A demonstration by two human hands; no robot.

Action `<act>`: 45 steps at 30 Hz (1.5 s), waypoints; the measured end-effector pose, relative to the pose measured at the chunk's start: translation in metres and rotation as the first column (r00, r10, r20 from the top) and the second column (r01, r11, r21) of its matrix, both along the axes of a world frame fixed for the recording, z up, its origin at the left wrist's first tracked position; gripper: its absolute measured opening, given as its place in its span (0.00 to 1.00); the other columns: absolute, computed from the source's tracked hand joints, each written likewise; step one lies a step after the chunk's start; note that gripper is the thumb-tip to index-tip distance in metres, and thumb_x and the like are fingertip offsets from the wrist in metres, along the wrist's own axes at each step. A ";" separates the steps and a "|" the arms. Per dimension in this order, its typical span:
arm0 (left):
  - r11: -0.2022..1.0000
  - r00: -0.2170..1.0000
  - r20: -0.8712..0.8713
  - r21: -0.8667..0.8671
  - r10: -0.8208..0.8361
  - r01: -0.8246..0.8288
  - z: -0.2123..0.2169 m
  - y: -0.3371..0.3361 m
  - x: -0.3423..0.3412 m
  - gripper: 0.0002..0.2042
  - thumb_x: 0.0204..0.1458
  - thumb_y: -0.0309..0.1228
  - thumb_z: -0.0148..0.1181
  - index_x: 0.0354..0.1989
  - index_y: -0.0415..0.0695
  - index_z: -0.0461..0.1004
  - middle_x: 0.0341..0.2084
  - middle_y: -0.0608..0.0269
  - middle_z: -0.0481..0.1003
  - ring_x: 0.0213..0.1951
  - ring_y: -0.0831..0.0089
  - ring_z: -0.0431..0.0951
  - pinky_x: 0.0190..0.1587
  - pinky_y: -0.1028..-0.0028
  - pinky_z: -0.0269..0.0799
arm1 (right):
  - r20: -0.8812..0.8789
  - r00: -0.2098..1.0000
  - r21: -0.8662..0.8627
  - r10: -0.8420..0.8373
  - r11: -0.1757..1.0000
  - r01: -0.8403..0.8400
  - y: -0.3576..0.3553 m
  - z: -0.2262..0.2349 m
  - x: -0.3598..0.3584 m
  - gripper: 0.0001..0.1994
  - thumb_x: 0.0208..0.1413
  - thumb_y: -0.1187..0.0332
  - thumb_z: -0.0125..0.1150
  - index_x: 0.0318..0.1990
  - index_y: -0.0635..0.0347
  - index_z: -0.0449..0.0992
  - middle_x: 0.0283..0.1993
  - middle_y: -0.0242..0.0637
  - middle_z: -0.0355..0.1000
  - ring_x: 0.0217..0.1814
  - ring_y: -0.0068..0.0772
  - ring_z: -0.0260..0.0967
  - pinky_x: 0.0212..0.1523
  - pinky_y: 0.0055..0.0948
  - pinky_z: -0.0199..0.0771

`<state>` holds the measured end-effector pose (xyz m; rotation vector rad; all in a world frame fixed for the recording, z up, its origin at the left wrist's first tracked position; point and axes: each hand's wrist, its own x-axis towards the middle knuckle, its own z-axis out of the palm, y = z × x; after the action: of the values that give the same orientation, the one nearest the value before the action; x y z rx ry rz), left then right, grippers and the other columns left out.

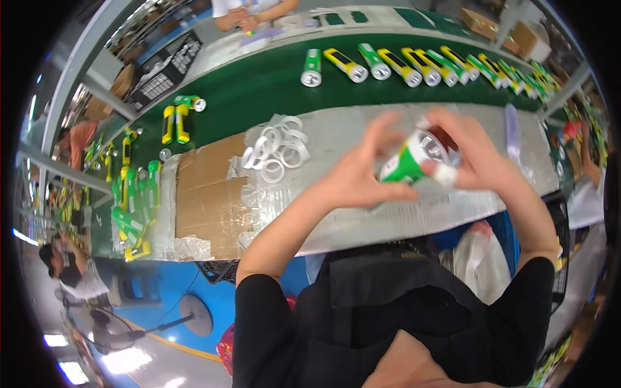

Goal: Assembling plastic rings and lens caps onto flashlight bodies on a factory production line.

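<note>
Right hand (pixel 475 145) curled around the lamp end of a green-and-white flashlight (pixel 402 166), white wraps on thumb and index fingertip. Left hand (pixel 363 167) spread wide at the flashlight's other end, fingers blurred; contact cannot be told. Flashlight is held tilted above the bench (pixel 362 226), which is covered in greyish sheeting with a cardboard panel (pixel 210 194) to the left. Loose pile of white rings (pixel 275 147) lies left of the hands. Beyond: green belt (pixel 252 94) carrying a slanting row of green and yellow flashlights (pixel 414 66). Room: co-worker (pixel 252 13) across the belt; black crate (pixel 169 72); blue floor (pixel 162 310), lower left.
</note>
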<state>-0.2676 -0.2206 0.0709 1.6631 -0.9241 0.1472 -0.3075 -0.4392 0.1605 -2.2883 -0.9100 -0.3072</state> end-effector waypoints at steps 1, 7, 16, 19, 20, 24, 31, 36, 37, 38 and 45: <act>0.963 0.937 -0.236 0.024 -0.256 0.269 0.002 0.007 -0.003 0.48 0.38 0.43 0.77 0.66 0.47 0.52 0.50 0.48 0.72 0.51 0.56 0.75 0.52 0.61 0.72 | 0.008 0.999 0.000 0.033 0.999 -0.033 0.004 0.003 0.000 0.19 0.53 0.56 0.63 0.44 0.60 0.72 0.30 0.38 0.68 0.28 0.42 0.68 0.27 0.34 0.66; 0.901 0.983 0.003 0.400 0.184 -0.170 0.012 0.029 0.042 0.30 0.47 0.37 0.67 0.58 0.45 0.62 0.35 0.47 0.78 0.34 0.45 0.80 0.35 0.58 0.76 | 0.151 0.958 0.016 -0.243 0.970 0.244 0.051 -0.048 0.073 0.20 0.62 0.52 0.46 0.48 0.58 0.73 0.36 0.47 0.75 0.34 0.50 0.75 0.33 0.41 0.71; 0.427 0.417 0.601 0.136 0.682 -0.894 -0.041 0.229 0.221 0.37 0.45 0.51 0.69 0.61 0.44 0.64 0.51 0.44 0.71 0.50 0.49 0.73 0.50 0.59 0.72 | 0.175 0.870 0.267 -0.460 0.873 0.408 0.166 -0.114 0.265 0.17 0.59 0.52 0.57 0.45 0.56 0.71 0.34 0.42 0.75 0.33 0.47 0.75 0.32 0.39 0.73; -0.175 0.101 0.615 0.372 0.782 -0.912 -0.070 0.326 0.238 0.36 0.48 0.52 0.65 0.63 0.48 0.62 0.47 0.42 0.72 0.50 0.46 0.73 0.51 0.59 0.71 | 0.254 0.763 0.047 -0.595 0.795 0.605 0.180 -0.144 0.316 0.21 0.51 0.51 0.65 0.42 0.54 0.67 0.37 0.39 0.72 0.34 0.43 0.75 0.29 0.39 0.74; -0.329 -0.007 0.719 0.310 0.694 -0.892 -0.087 0.352 0.241 0.35 0.49 0.52 0.64 0.64 0.49 0.62 0.47 0.41 0.72 0.49 0.46 0.73 0.51 0.58 0.72 | 0.258 0.765 0.059 -0.590 0.800 0.597 0.186 -0.147 0.322 0.21 0.51 0.51 0.65 0.42 0.54 0.67 0.37 0.39 0.72 0.34 0.43 0.75 0.29 0.39 0.74; -0.245 0.082 0.448 0.622 0.890 -0.744 -0.115 0.397 0.250 0.35 0.51 0.48 0.63 0.65 0.47 0.59 0.49 0.44 0.71 0.50 0.48 0.73 0.50 0.57 0.72 | 0.356 0.798 -0.395 -0.487 0.695 0.601 0.199 -0.151 0.324 0.21 0.49 0.52 0.65 0.42 0.57 0.69 0.40 0.37 0.72 0.41 0.39 0.72 0.43 0.38 0.69; 0.450 0.414 -0.351 0.025 0.840 -0.892 -0.102 0.333 0.201 0.27 0.56 0.32 0.60 0.64 0.38 0.61 0.34 0.63 0.75 0.34 0.76 0.73 0.37 0.76 0.70 | 0.259 0.932 0.135 -0.252 0.965 0.223 0.191 -0.134 0.268 0.12 0.56 0.59 0.62 0.35 0.60 0.77 0.36 0.43 0.73 0.40 0.48 0.69 0.41 0.43 0.68; 0.809 0.736 -0.563 -0.189 0.375 -0.557 -0.043 0.173 0.077 0.26 0.60 0.26 0.55 0.67 0.39 0.56 0.41 0.64 0.71 0.42 0.78 0.71 0.44 0.77 0.68 | -0.621 0.756 0.549 0.209 0.804 0.229 0.177 -0.119 0.192 0.19 0.63 0.54 0.55 0.52 0.59 0.73 0.46 0.33 0.75 0.48 0.28 0.72 0.47 0.30 0.73; 0.840 0.774 -0.541 -0.206 0.328 -0.501 -0.043 0.146 0.057 0.26 0.59 0.25 0.55 0.66 0.38 0.56 0.43 0.62 0.71 0.44 0.76 0.71 0.47 0.76 0.68 | -0.615 0.738 0.643 0.278 0.718 0.265 0.171 -0.113 0.173 0.22 0.63 0.50 0.55 0.54 0.58 0.71 0.46 0.34 0.75 0.49 0.29 0.73 0.47 0.31 0.74; 0.889 0.788 -0.558 -0.182 0.260 -0.421 -0.054 0.131 0.037 0.27 0.58 0.23 0.56 0.66 0.38 0.57 0.45 0.60 0.71 0.45 0.76 0.71 0.49 0.75 0.68 | -0.595 0.723 0.727 0.350 0.619 0.299 0.164 -0.109 0.152 0.25 0.62 0.47 0.54 0.56 0.58 0.68 0.47 0.36 0.75 0.49 0.30 0.73 0.48 0.32 0.74; 0.984 0.961 -0.213 0.019 0.177 -0.177 -0.067 0.062 0.018 0.24 0.58 0.25 0.57 0.63 0.39 0.60 0.53 0.52 0.71 0.52 0.68 0.73 0.51 0.69 0.70 | -0.662 0.585 0.739 0.468 0.536 0.407 0.069 -0.120 0.029 0.29 0.56 0.51 0.62 0.57 0.61 0.65 0.35 0.38 0.72 0.33 0.29 0.72 0.35 0.29 0.74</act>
<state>-0.2497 -0.1590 0.0036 1.7230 -0.6132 0.0866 -0.2780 -0.3704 0.0402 -1.1567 -0.1569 0.3172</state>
